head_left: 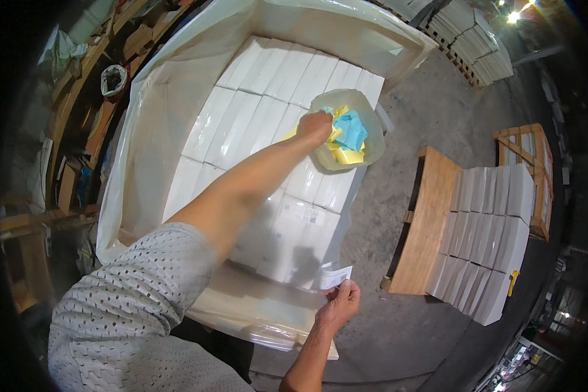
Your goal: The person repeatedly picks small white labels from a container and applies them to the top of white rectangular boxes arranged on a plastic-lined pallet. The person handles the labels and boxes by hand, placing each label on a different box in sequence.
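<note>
Reaching far forward, the left hand (pixel 315 126) is closed inside the bag (pixel 366 108) of coloured slips atop the boxes (pixel 242 124); the right hand (pixel 338 304), nearer the body, pinches a white label (pixel 335 277).

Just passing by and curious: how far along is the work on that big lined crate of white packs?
Done: white packs fill the lined crate in neat rows. In hand: the left hand reaches into a clear bag of yellow and blue slips; the right hand pinches a small white label. Left: more packs wait on the wooden pallet.
</note>
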Demonstrator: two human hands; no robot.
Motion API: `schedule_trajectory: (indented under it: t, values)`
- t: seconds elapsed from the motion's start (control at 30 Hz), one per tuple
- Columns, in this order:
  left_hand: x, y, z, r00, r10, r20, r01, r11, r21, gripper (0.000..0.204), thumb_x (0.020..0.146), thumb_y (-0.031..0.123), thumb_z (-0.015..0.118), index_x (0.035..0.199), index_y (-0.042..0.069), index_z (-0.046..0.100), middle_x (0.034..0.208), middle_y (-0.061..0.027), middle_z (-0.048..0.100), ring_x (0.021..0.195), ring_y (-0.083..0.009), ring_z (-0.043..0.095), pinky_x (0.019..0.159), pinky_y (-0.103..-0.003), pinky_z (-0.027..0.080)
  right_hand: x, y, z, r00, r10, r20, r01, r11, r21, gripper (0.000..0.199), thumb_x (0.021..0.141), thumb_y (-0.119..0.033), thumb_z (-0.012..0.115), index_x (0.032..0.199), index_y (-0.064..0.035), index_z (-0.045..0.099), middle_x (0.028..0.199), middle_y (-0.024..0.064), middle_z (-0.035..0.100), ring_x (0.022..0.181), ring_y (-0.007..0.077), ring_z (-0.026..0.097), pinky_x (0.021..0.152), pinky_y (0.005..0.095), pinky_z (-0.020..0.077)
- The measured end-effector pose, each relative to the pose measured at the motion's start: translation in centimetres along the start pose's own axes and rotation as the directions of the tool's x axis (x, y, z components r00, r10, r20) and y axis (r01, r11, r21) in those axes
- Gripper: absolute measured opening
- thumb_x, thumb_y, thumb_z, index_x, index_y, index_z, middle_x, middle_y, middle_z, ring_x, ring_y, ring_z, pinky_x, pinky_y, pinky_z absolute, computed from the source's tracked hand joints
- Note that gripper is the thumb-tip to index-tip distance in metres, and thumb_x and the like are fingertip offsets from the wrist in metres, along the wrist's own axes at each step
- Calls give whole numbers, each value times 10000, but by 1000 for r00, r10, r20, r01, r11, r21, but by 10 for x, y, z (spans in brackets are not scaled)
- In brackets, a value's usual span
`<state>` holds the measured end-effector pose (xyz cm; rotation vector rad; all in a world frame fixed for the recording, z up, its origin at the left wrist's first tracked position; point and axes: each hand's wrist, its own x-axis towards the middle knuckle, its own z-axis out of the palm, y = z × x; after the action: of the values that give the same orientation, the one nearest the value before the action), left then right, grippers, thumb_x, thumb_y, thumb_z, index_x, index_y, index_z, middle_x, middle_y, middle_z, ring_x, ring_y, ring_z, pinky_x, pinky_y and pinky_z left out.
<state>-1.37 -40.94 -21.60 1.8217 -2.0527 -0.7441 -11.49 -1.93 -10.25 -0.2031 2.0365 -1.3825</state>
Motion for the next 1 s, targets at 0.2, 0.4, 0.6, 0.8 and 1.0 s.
schedule_trajectory:
  t: [0.2,0.4,0.6,0.8,1.0]
  values:
    - [-11,-17,8,974,135,182,-166,971,173,216,846,115,492,969,40,653,1020,-160,672,987,-321,646,801,-405,521,-12,3,8,998,24,50,-27,997,66,152,958,-153,526,985,-6,556,795,34,579,643,105,533,554,260,484]
    - [-19,-83,-23,987,144,74,-159,945,285,160,839,118,539,913,31,652,919,-178,678,896,-330,672,750,-435,541,-18,6,16,990,-40,135,38,999,21,148,968,-155,534,992,-9,547,796,36,596,628,101,553,527,260,509]
    - [-30,-194,-93,993,58,-99,-21,937,348,141,812,124,541,871,40,639,846,-176,671,820,-342,667,697,-462,543,-47,6,54,966,2,257,7,999,-33,153,947,-149,539,958,3,552,776,41,562,641,113,540,527,268,493]
    - [-92,-239,-154,968,11,-250,53,967,250,162,840,155,514,878,49,630,933,-148,664,951,-325,626,724,-465,529,-82,4,105,881,79,466,14,981,-194,180,942,-171,563,967,6,545,763,55,555,611,123,549,503,279,516]
    - [-267,-252,-136,945,239,223,14,651,-759,276,932,232,492,1077,47,637,1014,-110,665,763,-231,648,653,-375,522,-103,20,169,680,422,600,-190,891,-412,193,886,-185,627,920,2,594,742,49,575,572,129,555,471,278,479]
